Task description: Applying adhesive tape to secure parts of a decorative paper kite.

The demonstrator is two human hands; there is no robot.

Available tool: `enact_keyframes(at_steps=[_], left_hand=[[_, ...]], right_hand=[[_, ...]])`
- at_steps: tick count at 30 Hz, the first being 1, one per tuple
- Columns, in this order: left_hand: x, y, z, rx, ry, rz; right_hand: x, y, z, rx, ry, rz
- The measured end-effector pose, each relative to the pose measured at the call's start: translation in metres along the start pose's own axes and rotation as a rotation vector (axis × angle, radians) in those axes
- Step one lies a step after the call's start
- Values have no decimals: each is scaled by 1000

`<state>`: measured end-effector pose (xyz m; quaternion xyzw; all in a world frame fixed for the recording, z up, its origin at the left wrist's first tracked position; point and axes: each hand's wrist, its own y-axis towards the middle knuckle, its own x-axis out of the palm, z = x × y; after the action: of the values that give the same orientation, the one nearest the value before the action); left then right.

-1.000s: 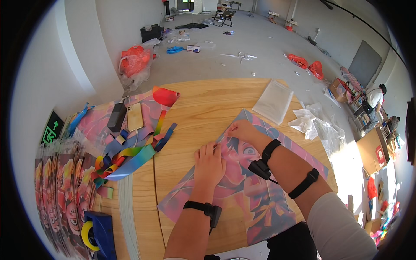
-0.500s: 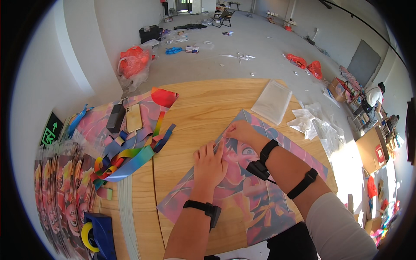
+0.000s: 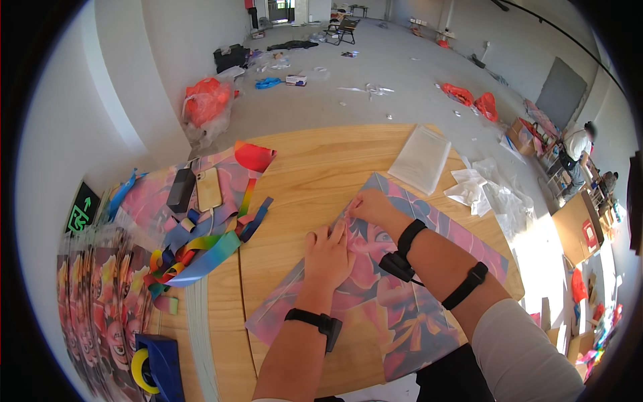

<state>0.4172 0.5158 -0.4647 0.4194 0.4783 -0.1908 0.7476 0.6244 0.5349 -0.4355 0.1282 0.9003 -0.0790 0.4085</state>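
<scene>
At the worktop's [image 3: 301, 147] near edge: printed sheet [image 3: 408, 321], pink and blue, lying flat and set diagonally, its lowest corner at that edge. Left corner sits just past the worktop seam; right corner is close to the right rim, so little room that side. Left hand [image 3: 327, 258] lies palm down on the sheet's upper-left edge, fingers extended, not clenched. Right hand [image 3: 372, 206] is just beyond it on the same edge, fingers curled in; cannot tell whether they pinch the sheet.

Left of the seam, near end: blue tape dispenser [image 3: 167, 372] with yellow roll, pale thin rods [image 3: 199, 335] running lengthwise, stacked glossy prints [image 3: 100, 308] along the left side. Further up: multicolour ribbons [image 3: 211, 258] in a tangle, then phone [image 3: 208, 189] and black box [image 3: 180, 191] on a 2nd printed sheet [image 3: 144, 197]. That side is crowded.

Bare wood separates ribbons from the left hand and widens towards the far rim: best open room. Clear plastic sleeves [image 3: 422, 161] lie just past the sheet's top corner; crumpled plastic [image 3: 502, 201] at the right rim.

Beyond, on the floor: cardboard box [image 3: 577, 228], 2 red bags at right, 1 folding chair [image 3: 343, 30] furthest.
</scene>
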Motion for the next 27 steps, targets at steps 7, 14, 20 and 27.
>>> enact_keyframes(at_steps=[7,14,20,27], left_hand=[[0,1,-2,13,1,16],[-1,1,0,-8,-43,28],[-2,0,0,-19,-56,25],[-1,-1,-3,-20,-54,21]], right_hand=[[0,-3,0,40,18,18],[2,-4,1,45,-27,69],[3,0,4,84,-33,39],[-3,11,-4,-20,-243,24]])
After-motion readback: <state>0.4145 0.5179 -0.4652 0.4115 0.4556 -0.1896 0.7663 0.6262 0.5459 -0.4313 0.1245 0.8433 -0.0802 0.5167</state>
